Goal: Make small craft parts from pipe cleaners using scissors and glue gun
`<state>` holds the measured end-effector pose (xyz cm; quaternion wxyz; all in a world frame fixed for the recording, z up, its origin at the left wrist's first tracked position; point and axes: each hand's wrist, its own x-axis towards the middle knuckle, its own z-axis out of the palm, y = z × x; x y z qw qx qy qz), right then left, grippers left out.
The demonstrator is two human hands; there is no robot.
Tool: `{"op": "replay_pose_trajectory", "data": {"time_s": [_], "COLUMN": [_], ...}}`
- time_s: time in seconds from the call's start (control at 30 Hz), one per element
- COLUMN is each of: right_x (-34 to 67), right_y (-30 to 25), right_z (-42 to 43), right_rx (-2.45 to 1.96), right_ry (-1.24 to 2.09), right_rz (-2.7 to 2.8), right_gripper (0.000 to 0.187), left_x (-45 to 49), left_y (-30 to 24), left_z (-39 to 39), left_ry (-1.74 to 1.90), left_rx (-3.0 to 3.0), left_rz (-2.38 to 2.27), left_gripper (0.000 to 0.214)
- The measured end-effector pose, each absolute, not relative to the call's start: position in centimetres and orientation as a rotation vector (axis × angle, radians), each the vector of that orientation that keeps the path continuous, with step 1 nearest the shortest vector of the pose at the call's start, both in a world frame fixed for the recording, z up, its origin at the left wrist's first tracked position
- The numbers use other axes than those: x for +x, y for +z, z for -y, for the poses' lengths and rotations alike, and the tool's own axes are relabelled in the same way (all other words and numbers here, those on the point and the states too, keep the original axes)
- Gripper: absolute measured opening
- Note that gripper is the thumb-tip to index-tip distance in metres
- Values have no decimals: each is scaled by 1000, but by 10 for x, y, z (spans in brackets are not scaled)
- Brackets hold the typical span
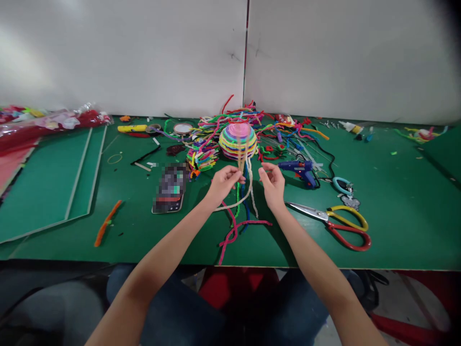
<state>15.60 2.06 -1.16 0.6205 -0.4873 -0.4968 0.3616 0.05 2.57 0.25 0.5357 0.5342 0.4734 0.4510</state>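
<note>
At twelve o'clock on the bench (396,202), the dome (237,142) is ringed with coloured strands (230,150), seemingly well advanced, though loose ends (259,222) trail toward six. At its seven o'clock the left hand (226,181) pinches a beige strand (240,154); at five the half-curled right hand (272,185), fingers slightly parted, holds nothing visible.

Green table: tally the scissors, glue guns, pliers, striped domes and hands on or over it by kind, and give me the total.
Scissors: 1
Blue glue gun: 1
Light-blue-handled pliers: 1
Striped dome: 1
Hands (left hand, right hand): 2
Total: 6
</note>
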Motion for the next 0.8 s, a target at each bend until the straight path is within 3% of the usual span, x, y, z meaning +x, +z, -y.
{"op": "replay_pose_trajectory", "data": {"time_s": [0.23,0.8], "right_x": [156,152], "right_y": [-11,-11], "right_z": [-19,-14], "right_rx": [-1171,-1176], "right_ry": [779,765], "right_rz": [1157,1306], "right_gripper": [23,14], "left_x": [-9,-3], "left_y": [7,6], "left_z": [-35,-24], "left_ry": [1308,1277], "left_rx": [934,1587], "left_rz": [-1132,-1227], "left_gripper": [28,12]}}
